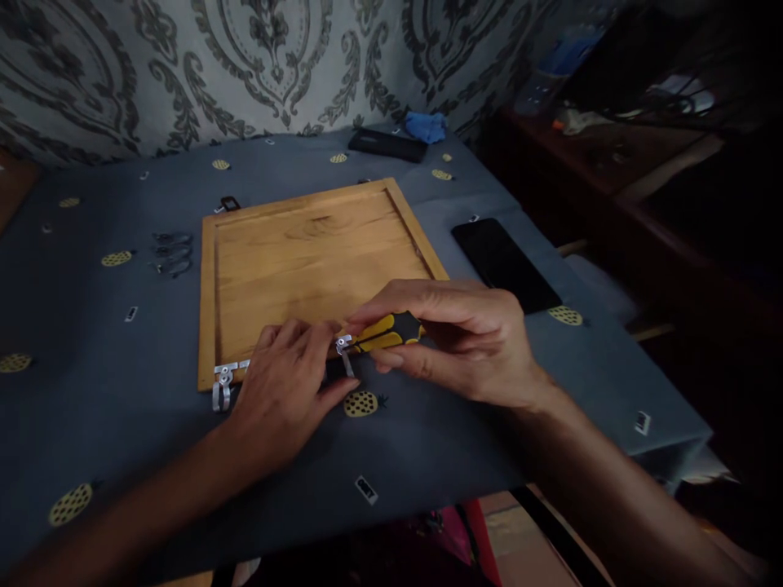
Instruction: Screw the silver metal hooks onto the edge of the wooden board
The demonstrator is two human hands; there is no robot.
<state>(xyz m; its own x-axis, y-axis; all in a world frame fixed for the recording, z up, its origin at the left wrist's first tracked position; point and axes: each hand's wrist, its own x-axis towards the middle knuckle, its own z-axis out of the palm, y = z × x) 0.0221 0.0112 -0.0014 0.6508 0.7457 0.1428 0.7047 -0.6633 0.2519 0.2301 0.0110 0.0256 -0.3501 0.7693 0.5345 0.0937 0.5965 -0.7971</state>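
A wooden board [306,253] with a raised rim lies on a table covered by a grey cloth with yellow pineapple prints [91,342]. My right hand [465,338] is closed round a yellow and black screwdriver [385,330], whose tip meets a small metal hook bracket [343,350] at the board's near edge. My left hand [287,387] rests at that edge with its fingers pinched on the same bracket. A second metal hook [223,387] is fixed at the board's near left corner.
A black phone [505,262] lies right of the board. Several dark metal hooks [172,253] lie left of it. A black case [387,145] and blue cloth [426,126] sit at the back by the patterned wall. Dark wooden furniture [642,187] stands at right.
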